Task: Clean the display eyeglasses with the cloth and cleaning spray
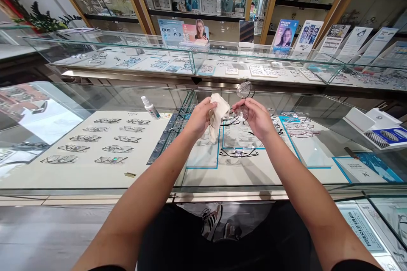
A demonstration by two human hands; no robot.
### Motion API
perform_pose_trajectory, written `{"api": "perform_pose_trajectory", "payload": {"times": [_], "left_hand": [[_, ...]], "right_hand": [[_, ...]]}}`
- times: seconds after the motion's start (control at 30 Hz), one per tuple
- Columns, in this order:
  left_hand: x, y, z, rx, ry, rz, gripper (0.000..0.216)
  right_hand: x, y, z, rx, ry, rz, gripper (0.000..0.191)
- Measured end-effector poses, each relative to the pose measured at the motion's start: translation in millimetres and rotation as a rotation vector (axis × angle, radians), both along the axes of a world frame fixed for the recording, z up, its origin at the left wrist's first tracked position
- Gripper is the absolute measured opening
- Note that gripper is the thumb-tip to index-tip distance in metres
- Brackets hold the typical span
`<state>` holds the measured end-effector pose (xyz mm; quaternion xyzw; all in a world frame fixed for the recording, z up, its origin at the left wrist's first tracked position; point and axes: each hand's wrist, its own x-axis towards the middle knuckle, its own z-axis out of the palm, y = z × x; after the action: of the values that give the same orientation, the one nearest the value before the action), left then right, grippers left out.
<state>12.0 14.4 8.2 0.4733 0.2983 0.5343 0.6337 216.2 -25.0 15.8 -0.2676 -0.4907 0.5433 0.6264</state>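
Note:
My left hand point(199, 117) is closed on a white cleaning cloth point(218, 112), held above a glass display counter point(95, 186). My right hand point(256, 117) pinches a pair of thin-framed glasses point(244, 93); one round lens stands up above my fingers. The cloth and the glasses nearly touch between the hands. A small white spray bottle point(150, 108) with a blue label lies tilted on the counter glass, left of my left hand. Another dark-framed pair of glasses point(238, 152) rests on the counter below my hands.
Inside the counter lie rows of glasses point(95, 144) on white trays. A white box with lens samples point(381, 133) sits at the right. A second glass counter point(190, 57) with leaflets and photo stands runs behind. Shelves line the back wall.

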Motion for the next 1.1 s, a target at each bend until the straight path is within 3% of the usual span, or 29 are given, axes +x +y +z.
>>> {"api": "perform_pose_trajectory", "payload": {"times": [0.23,0.47,0.73,0.83,1.0,1.1], "left_hand": [[-4,9,-6.7,0.156,0.034,0.095,0.061],[-9,12,-6.8,0.264,0.151,0.134,0.054],[-12,4,0.9,0.62,0.452,0.505,0.045],[-13,-1,6.2,0.675,0.431,0.46,0.047],[-12,-10,11.2,0.606,0.35,0.179,0.04],[-9,-15,11.4,0.604,0.418,0.109,0.037]], "right_hand": [[-1,-4,1.8,-0.018,-0.093,0.065,0.024],[-1,-6,1.8,-0.002,-0.111,0.11,0.023],[0,-6,4.7,-0.012,-0.133,0.143,0.025],[-1,-5,5.4,-0.042,-0.126,0.153,0.024],[1,-4,4.0,-0.075,-0.121,0.141,0.025],[1,-3,2.9,-0.088,-0.109,0.12,0.026]]}}
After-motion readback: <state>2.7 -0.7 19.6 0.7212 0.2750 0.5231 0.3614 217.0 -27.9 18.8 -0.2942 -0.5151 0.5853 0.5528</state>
